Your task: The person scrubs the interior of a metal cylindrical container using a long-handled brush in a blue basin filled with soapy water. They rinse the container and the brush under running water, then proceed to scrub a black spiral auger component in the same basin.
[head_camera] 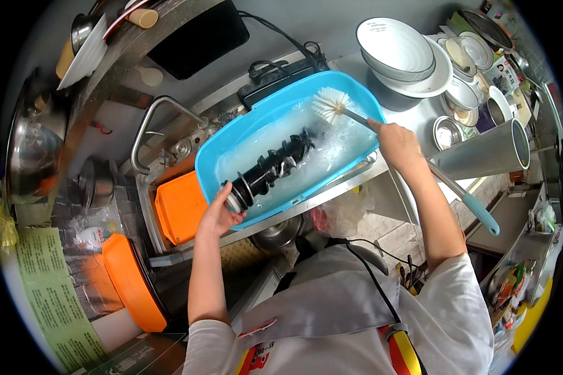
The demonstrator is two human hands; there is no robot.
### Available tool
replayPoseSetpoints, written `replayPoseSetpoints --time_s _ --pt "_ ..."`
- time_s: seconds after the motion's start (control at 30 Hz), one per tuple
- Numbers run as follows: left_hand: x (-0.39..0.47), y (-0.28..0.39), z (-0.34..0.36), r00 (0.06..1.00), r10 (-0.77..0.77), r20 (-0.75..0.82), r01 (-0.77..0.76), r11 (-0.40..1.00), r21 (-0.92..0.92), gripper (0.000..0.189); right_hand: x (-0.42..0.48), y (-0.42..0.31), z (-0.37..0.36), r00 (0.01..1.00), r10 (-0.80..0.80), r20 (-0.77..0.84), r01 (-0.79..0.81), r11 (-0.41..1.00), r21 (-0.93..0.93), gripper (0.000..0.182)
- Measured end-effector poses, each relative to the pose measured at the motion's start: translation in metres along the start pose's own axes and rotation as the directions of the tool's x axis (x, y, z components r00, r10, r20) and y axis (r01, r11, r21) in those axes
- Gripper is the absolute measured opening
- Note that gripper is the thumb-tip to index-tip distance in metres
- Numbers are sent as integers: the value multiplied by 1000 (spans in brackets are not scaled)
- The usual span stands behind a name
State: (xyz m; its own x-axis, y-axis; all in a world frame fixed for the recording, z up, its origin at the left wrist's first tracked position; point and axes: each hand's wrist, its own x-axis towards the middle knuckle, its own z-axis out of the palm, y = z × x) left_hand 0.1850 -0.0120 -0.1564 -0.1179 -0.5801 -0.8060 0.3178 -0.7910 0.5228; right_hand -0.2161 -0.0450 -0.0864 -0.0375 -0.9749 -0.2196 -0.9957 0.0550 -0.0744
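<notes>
A black spiral auger [267, 171] lies slanted in a light blue plastic tub [262, 112] of cloudy, sudsy water. My left hand [221, 213] grips its near end, where pale rings circle the shaft. The far tip dips into the water and is partly hidden by foam. In my right hand [400, 146] is a long-handled brush [333, 104] with white bristles, a metal shaft and a blue-green grip end. The bristle head is over the tub's far right part, at the suds and apart from the auger.
An orange tray [182, 208] sits in the sink beneath a bent metal faucet [143, 126]. White bowls [396, 49] are stacked right of the tub. A metal cylinder [485, 150] lies near my right forearm. Another orange tray [133, 286] stands at lower left.
</notes>
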Motion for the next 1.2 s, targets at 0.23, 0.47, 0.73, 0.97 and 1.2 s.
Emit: replayPoseSetpoints --time_s 0.23,0.47,0.73,0.97,1.2 --pt "-1 -3 4 991 131 37 -133 989 62 75 16 -16 51 1000 12 19 -12 1000 -11 42" --pt "0 11 24 946 308 -96 -291 943 160 68 23 -7 27 995 -4 -100 4 1000 0 44" --pt "11 0 24 995 79 -63 -79 997 3 62 -40 -50 31 986 -138 -96 129 987 -94 53" --pt "9 -6 19 999 30 -30 -32 998 -61 65 -23 -36 20 997 -77 -9 77 997 -25 44" --pt "19 2 4 997 -70 30 71 997 -44 65 -70 -25 4 980 -154 -123 138 982 -129 54"
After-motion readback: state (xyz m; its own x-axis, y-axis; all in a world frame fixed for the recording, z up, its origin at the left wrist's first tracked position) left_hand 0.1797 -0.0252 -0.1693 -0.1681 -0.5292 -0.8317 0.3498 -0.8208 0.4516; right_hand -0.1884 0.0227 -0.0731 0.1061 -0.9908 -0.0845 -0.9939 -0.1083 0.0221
